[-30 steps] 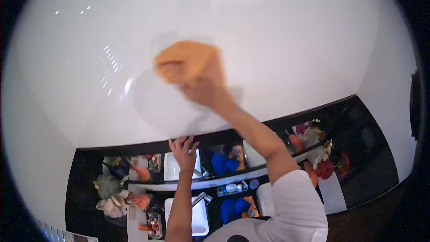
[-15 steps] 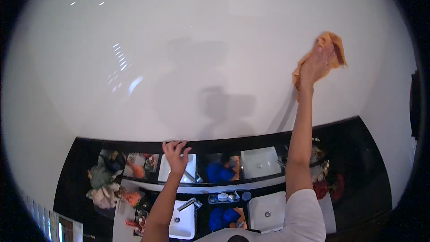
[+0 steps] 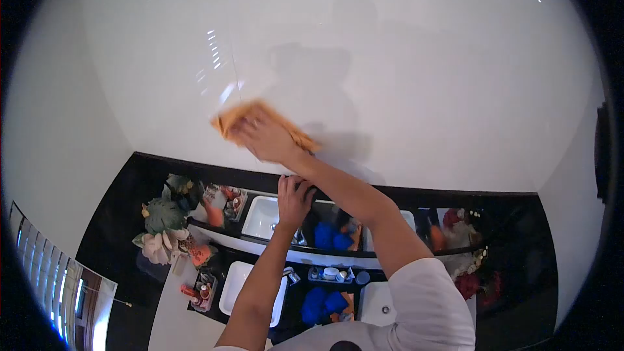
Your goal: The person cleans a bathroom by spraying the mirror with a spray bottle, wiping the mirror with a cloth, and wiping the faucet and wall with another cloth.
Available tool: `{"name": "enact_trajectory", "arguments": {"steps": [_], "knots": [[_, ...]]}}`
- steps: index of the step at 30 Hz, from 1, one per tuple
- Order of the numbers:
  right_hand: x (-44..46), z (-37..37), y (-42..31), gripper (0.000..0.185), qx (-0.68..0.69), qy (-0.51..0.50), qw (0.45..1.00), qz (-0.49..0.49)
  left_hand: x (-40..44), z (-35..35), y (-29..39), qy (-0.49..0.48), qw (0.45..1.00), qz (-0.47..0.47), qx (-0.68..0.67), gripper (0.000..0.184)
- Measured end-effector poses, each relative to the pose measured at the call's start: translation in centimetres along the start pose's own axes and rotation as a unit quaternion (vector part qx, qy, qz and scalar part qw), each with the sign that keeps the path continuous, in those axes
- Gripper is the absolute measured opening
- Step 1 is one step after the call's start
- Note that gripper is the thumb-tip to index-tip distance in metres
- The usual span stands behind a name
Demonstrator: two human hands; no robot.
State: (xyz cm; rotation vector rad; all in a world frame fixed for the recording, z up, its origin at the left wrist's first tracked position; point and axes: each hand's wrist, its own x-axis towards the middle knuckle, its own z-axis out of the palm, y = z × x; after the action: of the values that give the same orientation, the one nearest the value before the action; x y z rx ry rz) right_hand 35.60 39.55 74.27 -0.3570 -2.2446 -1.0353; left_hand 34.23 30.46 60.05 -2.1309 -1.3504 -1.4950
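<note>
While the right hand (image 3: pixel 266 138) lies open and nearly flat, its fingers slightly apart, the orange cloth (image 3: pixel 224 121) is under its palm and fingers, against the white wall (image 3: pixel 442 91). The cloth shows beyond the fingertips and along the upper side of the hand, reaching back toward the wrist; whether any fold is pinched cannot be told through the blur. The left hand (image 3: pixel 294 198), below it, rests with loosely bent, parted fingers at the dark edge (image 3: pixel 403 192) along the foot of the wall, and whether it grips that edge is unclear. Farther down, a clear tray (image 3: pixel 314 277) of small containers sits between two white sinks, with a faucet (image 3: pixel 290 275) by the left sink (image 3: pixel 235 279) and a blue bundle (image 3: pixel 314 305) just below the tray; any print on the containers is too small to read. The right sink (image 3: pixel 376 299) is partly behind the white sleeve (image 3: pixel 432 292). Pale flowers (image 3: pixel 157 247) stand at the left, red flowers (image 3: pixel 468 285) at the right, and a slatted blind (image 3: pixel 45 263) shows at far left.
</note>
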Motion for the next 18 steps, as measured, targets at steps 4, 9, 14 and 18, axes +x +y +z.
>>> {"name": "enact_trajectory", "arguments": {"steps": [4, 9, 14, 18], "knots": [[-9.0, -4.8, -0.6, 0.042, 0.111, -0.282, 0.952, 0.038, -0.4, -0.2, -0.5, -0.022, 1.000, 0.017, 0.016, 0.031], [-27.5, -15.2, 4.8, 0.034, -0.026, -0.108, 0.952, 0.286, -0.4, 0.2, 0.5, -0.029, 0.999, 0.017, 0.004, 0.039], [-43.5, -24.4, 8.7, 0.054, -0.202, 0.104, 0.776, 0.588, -0.5, 1.0, 2.0, -0.023, 0.999, 0.000, 0.038, 0.036], [-48.4, -26.6, 11.6, 0.056, -0.264, 0.168, 0.563, 0.765, -0.6, 1.6, 3.5, -0.037, 0.998, -0.024, 0.033, 0.032]]}}
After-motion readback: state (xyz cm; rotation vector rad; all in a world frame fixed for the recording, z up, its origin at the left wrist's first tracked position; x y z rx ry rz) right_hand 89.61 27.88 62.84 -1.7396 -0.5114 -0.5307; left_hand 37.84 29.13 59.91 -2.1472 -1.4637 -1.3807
